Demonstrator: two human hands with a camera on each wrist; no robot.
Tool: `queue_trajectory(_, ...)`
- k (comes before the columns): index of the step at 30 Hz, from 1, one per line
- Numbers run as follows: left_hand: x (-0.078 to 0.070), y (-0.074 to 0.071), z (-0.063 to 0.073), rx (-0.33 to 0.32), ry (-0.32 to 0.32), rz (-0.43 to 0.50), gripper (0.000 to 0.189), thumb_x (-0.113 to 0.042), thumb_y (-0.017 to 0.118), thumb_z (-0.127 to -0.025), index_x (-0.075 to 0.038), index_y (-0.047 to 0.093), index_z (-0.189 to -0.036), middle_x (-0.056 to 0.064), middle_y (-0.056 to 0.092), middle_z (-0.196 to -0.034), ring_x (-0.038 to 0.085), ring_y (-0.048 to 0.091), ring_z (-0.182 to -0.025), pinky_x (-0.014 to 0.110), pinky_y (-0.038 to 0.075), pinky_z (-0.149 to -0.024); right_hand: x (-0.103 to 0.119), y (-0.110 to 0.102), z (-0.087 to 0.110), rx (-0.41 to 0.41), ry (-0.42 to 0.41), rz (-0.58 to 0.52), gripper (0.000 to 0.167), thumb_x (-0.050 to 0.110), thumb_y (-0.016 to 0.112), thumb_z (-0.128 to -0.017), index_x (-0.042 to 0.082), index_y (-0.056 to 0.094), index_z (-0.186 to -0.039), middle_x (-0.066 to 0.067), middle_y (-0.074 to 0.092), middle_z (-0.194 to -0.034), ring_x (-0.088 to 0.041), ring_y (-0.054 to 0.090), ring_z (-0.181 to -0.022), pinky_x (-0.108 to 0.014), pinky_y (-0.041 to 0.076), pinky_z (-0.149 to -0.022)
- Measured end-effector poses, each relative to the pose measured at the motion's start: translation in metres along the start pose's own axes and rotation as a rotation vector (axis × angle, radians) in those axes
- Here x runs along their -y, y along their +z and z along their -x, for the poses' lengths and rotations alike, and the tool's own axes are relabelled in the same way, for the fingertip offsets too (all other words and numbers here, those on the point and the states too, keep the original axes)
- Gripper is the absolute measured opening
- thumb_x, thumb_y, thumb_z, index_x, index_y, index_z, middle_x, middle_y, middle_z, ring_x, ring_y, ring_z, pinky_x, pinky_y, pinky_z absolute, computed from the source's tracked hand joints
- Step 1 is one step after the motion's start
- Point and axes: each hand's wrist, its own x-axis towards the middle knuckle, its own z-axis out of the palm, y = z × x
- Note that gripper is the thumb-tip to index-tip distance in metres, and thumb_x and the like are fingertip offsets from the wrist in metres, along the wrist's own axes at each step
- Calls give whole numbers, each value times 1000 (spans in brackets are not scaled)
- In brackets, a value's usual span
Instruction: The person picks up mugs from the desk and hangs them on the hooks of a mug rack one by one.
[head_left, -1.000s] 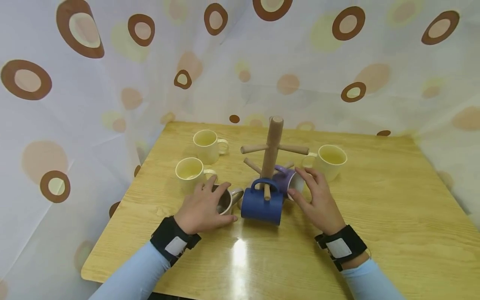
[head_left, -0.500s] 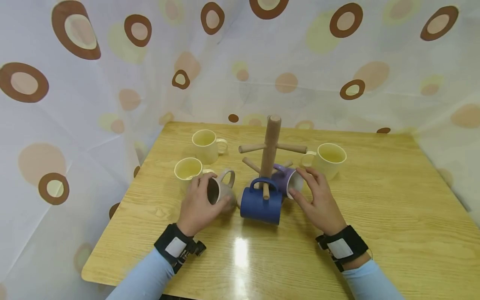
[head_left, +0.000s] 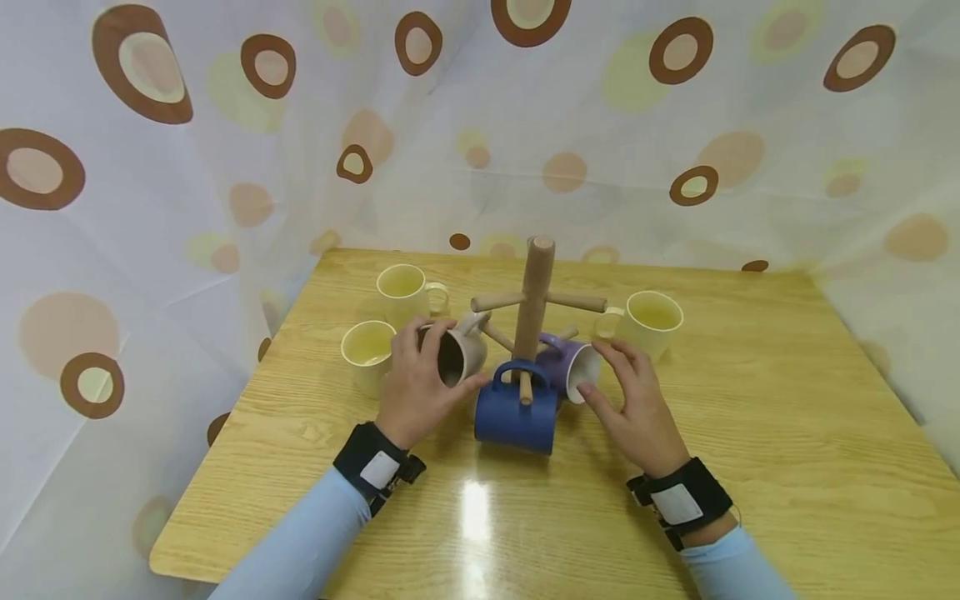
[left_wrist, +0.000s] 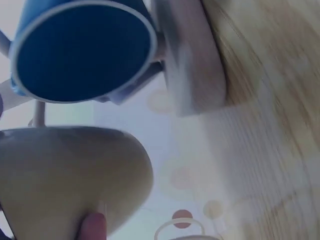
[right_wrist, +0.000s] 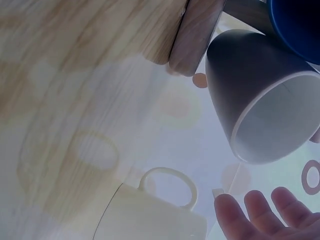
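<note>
My left hand (head_left: 420,387) grips a light grey mug (head_left: 474,354) with a dark inside, thumb and fingers spread about its body. Tipped on its side, its mouth faces left and its handle points up, by a lower-left peg of the wooden mug rack (head_left: 535,287). A thumb tip presses that mug's wall in the left wrist view. With thumb and forefinger at its rim, my right hand (head_left: 641,408) holds a purple mug (head_left: 558,367), white inside; its other fingers (right_wrist: 230,212) stay apart from it. A blue mug (head_left: 513,421) hangs by its handle on the front peg.
Two cream mugs, one at the back (head_left: 402,287) and one nearer (head_left: 367,346), stand left of the rack. Another cream mug (head_left: 652,321) stands behind my right hand. The wooden table (head_left: 787,400) meets a patterned curtain (head_left: 585,108) at the back.
My left hand has taken hold of the grey mug, lifted and tipped it, and moved it right and back towards the rack. My right hand stays at the purple mug.
</note>
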Motion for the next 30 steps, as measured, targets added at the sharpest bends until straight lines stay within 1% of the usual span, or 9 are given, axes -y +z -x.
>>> queue_trajectory(2,0,4,-1,19,35,-27,87,-58,83,-69,-19,45,-137,16,41,-135,36,45,-118,49,57,-72,-1,-3,1,-14,5,5,59,19,69,-93,14,46,-147,-22,38,-143,-40,40,-129,-61,39,-99)
queue_trajectory(8,5,16,1,66,133,-28,92,-64,82,-65,-18,46,-136,14,41,-135,36,44,-121,48,58,-72,-12,-19,-3,-106,-6,48,57,17,71,-91,8,49,-143,-26,43,-132,-41,44,-119,-58,40,-93)
queue_trajectory(11,8,19,4,72,161,-6,94,-74,73,-65,-17,48,-135,13,41,-134,35,43,-120,46,57,-75,-24,-31,-14,-153,-9,106,54,19,70,-92,4,51,-140,-28,47,-121,-42,44,-112,-56,38,-86)
queue_trajectory(14,9,21,4,82,186,16,94,-81,60,-68,-16,48,-135,13,42,-133,34,43,-121,47,55,-84,-37,-45,-33,-144,0,191,54,26,67,-94,4,51,-140,-29,47,-118,-46,43,-109,-58,37,-86)
queue_trajectory(17,8,24,2,114,214,21,93,-84,49,-71,-17,47,-136,14,42,-132,35,43,-122,47,54,-85,-52,-57,-51,-90,16,280,57,31,67,-94,3,50,-141,-33,46,-126,-51,41,-116,-66,33,-96)
queue_trajectory(20,6,26,0,151,230,17,93,-85,45,-72,-17,46,-137,15,43,-133,36,44,-123,46,56,-80,-66,-64,-63,3,83,351,62,38,65,-94,5,47,-144,-36,41,-136,-56,37,-126,-70,28,-103)
queue_trajectory(25,6,26,-3,175,210,12,93,-85,47,-72,-18,46,-137,16,42,-134,36,42,-125,48,56,-79,-78,-62,-80,219,251,448,79,62,52,-94,16,33,-155,-33,26,-152,-59,24,-136,-78,28,-98)
queue_trajectory(27,8,25,-2,158,209,3,94,-85,45,-73,-17,47,-137,17,42,-134,37,42,-124,49,56,-80,-81,-57,-89,296,290,490,85,69,49,-91,21,27,-157,-30,20,-156,-59,20,-139,-80,28,-96)
queue_trajectory(30,10,27,2,122,233,-31,95,-87,43,-73,-17,47,-138,17,43,-133,37,44,-122,49,56,-81,-86,-49,-98,354,314,524,88,69,53,-89,24,23,-158,-28,15,-159,-62,19,-137,-79,33,-92)
